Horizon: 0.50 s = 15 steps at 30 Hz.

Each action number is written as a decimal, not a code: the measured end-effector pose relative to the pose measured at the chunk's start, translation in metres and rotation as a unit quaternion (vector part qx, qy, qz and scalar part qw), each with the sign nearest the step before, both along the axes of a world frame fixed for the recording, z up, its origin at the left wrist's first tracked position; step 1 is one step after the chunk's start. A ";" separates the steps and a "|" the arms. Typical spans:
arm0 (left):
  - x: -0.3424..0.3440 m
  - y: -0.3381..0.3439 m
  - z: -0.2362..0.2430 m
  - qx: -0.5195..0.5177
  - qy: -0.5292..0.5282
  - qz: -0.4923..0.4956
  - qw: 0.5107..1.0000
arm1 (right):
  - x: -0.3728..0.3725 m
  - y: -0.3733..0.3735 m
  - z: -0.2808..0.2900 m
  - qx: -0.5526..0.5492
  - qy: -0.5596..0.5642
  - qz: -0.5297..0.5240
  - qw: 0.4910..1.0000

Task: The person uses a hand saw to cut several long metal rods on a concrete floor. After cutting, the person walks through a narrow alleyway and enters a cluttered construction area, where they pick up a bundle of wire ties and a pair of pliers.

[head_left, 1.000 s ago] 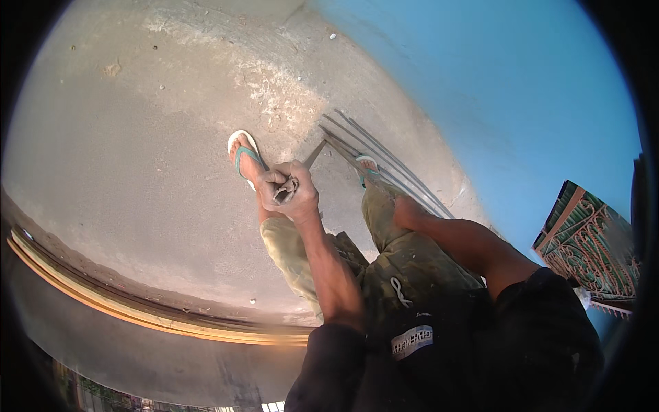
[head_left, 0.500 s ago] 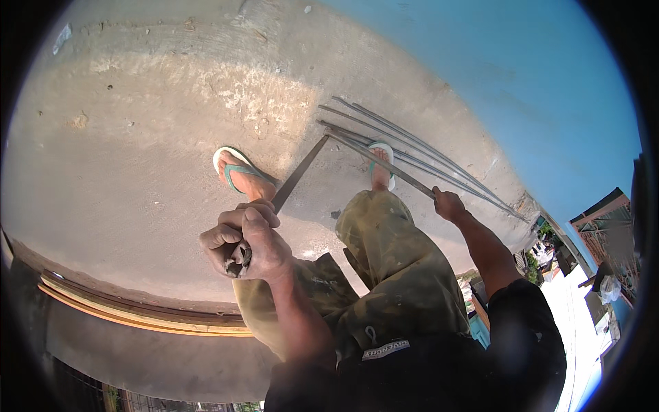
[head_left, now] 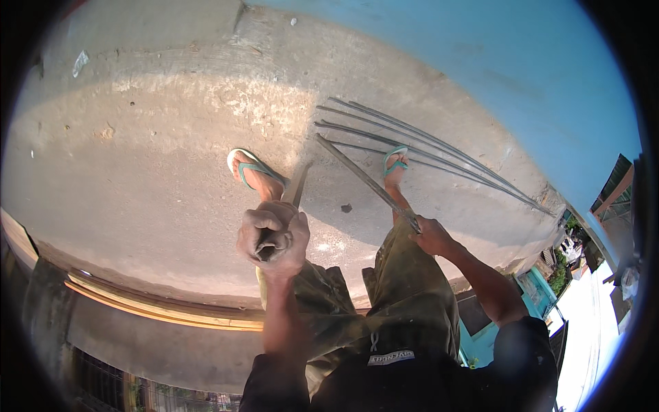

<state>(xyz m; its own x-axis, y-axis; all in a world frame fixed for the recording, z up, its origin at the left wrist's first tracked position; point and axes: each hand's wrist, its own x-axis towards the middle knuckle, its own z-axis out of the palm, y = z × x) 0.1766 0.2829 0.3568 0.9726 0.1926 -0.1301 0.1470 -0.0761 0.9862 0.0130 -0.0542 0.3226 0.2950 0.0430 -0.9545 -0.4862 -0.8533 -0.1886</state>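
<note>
Flat metal bar (head_left: 298,185), dark and narrow, runs from the left hand (head_left: 272,237) down toward the concrete floor (head_left: 137,172), its far end close beside the left foot in a green sandal (head_left: 250,168). The left grip is a tight fist wrapped round the near end of the bar, knuckles up, which probably keeps the bar steady at an angle.

Second long metal strip (head_left: 364,178) slants from the right hand (head_left: 431,237) out to the far left, its far end lifted clear of the floor. The right grip is closed on the near end of the strip, fingers curled under it; holding at the end leaves the whole length free.

Bundle of thin steel rods (head_left: 425,147) lies on the floor just beyond the right foot (head_left: 395,165), fanned at its left ends and converging toward the right, alongside the blue wall (head_left: 522,62).

A yellow-edged ledge (head_left: 158,309) bounds the concrete on the near side, where the floor drops away.
</note>
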 end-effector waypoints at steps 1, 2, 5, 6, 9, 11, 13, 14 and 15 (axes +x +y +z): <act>0.006 0.004 0.007 -0.047 0.044 0.077 0.995 | 0.010 0.004 -0.002 -0.016 0.003 -0.017 1.000; 0.008 0.009 0.008 -0.072 0.025 0.112 0.991 | 0.017 0.006 -0.011 -0.030 0.007 -0.032 0.999; 0.013 0.019 0.020 -0.094 0.008 0.149 0.984 | 0.005 -0.005 -0.106 -0.030 -0.155 -0.054 0.986; 0.016 0.017 0.023 -0.089 0.004 0.145 0.985 | 0.004 -0.007 -0.149 -0.037 -0.222 -0.059 0.973; 0.020 0.014 0.022 -0.027 0.002 0.129 0.991 | 0.051 0.019 -0.241 -0.070 -0.243 -0.045 0.966; 0.021 0.018 0.015 -0.042 -0.004 0.111 0.993 | 0.064 0.029 -0.287 -0.097 -0.261 -0.036 0.960; 0.022 0.017 0.008 -0.054 0.003 0.075 0.996 | 0.055 0.038 -0.343 -0.126 -0.332 -0.013 0.935; 0.019 0.019 0.002 -0.063 0.002 0.063 0.996 | 0.047 0.040 -0.364 -0.142 -0.358 -0.011 0.923; 0.016 0.021 -0.004 -0.072 0.003 0.051 0.996 | 0.040 0.041 -0.377 -0.158 -0.381 -0.008 0.911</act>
<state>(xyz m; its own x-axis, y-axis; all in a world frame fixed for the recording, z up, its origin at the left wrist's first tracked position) 0.1928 0.3040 0.3525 0.9480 0.2696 -0.1694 0.1529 0.0813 0.9849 0.0531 -0.0128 -0.0548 0.8752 -0.2093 -0.4360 -0.3301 -0.9175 -0.2221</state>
